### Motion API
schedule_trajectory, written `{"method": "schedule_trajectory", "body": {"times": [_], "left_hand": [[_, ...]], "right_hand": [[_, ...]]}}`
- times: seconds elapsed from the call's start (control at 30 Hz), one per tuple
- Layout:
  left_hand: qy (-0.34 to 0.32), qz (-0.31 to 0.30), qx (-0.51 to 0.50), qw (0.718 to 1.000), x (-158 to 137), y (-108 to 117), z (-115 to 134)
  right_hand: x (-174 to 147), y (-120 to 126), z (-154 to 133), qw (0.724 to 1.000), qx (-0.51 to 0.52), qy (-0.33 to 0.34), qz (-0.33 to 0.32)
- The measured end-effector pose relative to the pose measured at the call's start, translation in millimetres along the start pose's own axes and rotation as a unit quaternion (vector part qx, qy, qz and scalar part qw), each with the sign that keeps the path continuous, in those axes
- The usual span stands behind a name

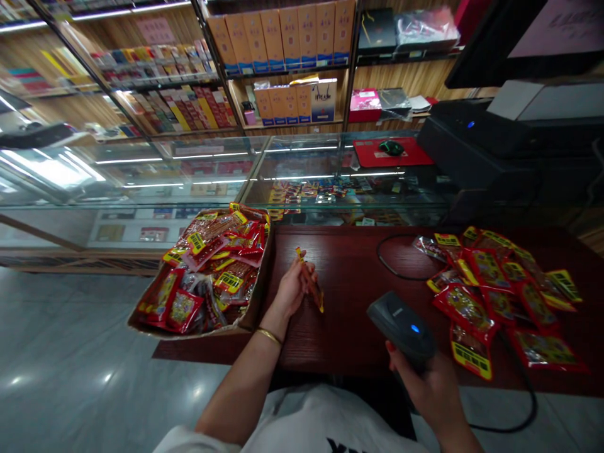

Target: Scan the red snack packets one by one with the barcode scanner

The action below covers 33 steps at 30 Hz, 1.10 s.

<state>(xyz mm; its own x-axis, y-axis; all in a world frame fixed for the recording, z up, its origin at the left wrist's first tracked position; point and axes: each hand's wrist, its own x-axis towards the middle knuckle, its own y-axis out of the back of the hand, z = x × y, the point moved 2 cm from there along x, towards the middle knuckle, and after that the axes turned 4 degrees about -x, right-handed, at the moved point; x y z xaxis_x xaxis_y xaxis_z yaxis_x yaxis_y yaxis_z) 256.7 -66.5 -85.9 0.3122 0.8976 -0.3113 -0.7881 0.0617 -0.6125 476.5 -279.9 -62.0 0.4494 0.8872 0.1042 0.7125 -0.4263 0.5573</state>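
Nearest, a dark grey scanner (401, 327) with a lit blue spot on top juts far and left out of the right hand (431, 380), which is curled round it. Farther off and left, a slim reddish-brown packet (312, 284) with yellow ends shows nearly edge-on; it sits along the right side of the left hand (293, 286), pinched between thumb and fingers, over the dark red worktop (349, 340). Right lies a loose heap (488, 267) of red-and-yellow packets; left, an open cardboard box (189, 336) holds similar ones.
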Motion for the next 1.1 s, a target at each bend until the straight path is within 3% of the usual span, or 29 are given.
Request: {"method": "schedule_trajectory", "body": {"times": [0.13,0.37,0.53,0.7,0.83,1.1], "left_hand": [[0.021,-0.052,-0.023,0.998,-3.8,2.0,-0.3],[0.034,-0.086,0.003,0.996,-1.5,2.3,0.6],[0.060,-0.073,0.016,0.995,-0.9,3.4,1.9],[0.074,-0.053,0.076,0.993,0.2,5.2,-1.9],[0.087,-0.058,0.122,0.987,2.5,5.2,-5.1],[0.117,-0.101,0.149,0.977,3.5,11.8,-2.4]], "right_hand": [[0.3,-2.8,-2.7,1.000,0.003,0.002,-0.009],[-0.4,-2.0,-7.5,1.000,-0.006,0.014,-0.023],[1.9,-5.0,-4.6,0.997,-0.029,0.050,-0.051],[6.9,-7.6,-5.9,0.985,-0.073,0.096,-0.127],[7.3,-6.9,-10.4,0.973,-0.096,0.097,-0.186],[8.7,-8.5,-10.5,0.969,-0.099,0.079,-0.211]]}}
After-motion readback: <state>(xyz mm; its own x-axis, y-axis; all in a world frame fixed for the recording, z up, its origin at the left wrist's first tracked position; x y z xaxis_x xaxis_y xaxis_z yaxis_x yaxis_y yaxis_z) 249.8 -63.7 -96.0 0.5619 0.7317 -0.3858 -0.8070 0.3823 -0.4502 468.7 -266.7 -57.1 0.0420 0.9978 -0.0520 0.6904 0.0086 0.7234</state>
